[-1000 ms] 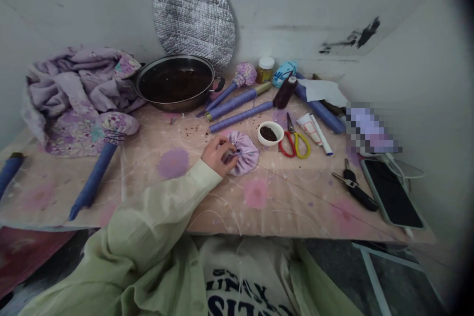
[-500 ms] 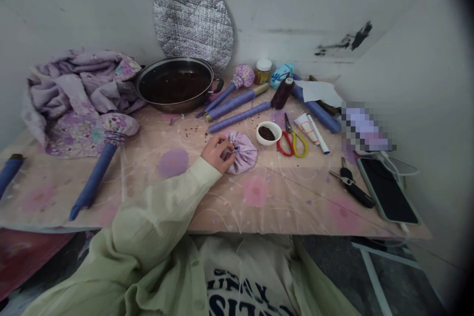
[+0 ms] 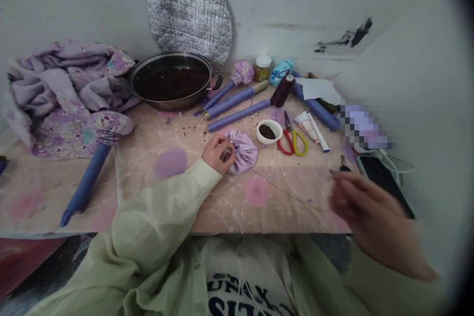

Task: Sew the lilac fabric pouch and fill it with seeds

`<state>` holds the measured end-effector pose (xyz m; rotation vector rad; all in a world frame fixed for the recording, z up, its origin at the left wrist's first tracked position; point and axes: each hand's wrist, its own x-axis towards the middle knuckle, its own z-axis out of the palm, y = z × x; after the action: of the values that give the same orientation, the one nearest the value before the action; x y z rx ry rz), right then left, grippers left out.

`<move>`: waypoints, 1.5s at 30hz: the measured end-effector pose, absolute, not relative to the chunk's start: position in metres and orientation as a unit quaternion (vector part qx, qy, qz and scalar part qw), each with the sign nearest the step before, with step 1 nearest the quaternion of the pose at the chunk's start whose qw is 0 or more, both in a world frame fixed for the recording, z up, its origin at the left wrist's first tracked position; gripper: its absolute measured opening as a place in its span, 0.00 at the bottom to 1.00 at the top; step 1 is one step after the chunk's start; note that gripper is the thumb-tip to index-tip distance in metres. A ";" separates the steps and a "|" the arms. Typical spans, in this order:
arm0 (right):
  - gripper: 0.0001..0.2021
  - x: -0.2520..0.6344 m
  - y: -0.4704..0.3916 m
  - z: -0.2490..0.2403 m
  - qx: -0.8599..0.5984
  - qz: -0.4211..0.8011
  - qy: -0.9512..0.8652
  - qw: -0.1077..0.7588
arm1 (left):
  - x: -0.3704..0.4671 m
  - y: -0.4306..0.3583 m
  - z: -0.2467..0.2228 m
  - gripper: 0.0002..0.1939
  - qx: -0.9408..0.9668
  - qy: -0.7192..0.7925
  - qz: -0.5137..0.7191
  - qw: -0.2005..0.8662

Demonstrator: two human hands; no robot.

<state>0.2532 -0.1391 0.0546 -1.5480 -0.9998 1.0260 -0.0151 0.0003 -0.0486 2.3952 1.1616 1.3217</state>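
On the worktop (image 3: 222, 207), the left hand's (image 3: 216, 154) fingers pinch gathered cloth (image 3: 246, 153), likely keeping pleats together; the blurred right hand's (image 3: 374, 222) grasp is unclear.

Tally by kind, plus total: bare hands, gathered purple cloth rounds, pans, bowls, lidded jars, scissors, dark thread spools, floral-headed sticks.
Bare hands: 2, left hand and right hand
Gathered cloth round: 1
Pan: 1
Bowl: 1
Lidded jar: 1
Scissors: 1
Thread spool: 1
Floral-headed sticks: 2, near stick and far stick
Total: 10
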 end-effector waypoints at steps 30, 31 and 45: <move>0.10 0.139 -0.048 -0.013 -0.576 0.451 -0.558 0.392 | -0.025 0.000 -0.043 0.06 0.810 0.373 0.439 0.110; 0.10 0.139 -0.047 -0.012 -0.576 0.453 -0.554 0.395 | -0.025 0.000 -0.043 0.06 0.812 0.370 0.437 0.110; 0.09 0.136 -0.043 -0.007 -0.591 0.458 -0.536 0.393 | -0.028 0.005 -0.046 0.07 0.826 0.388 0.400 0.087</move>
<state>0.1363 -0.0428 -0.0072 -1.4989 -1.3602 1.1621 -0.0283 0.0046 -0.0461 2.4596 1.1554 1.1905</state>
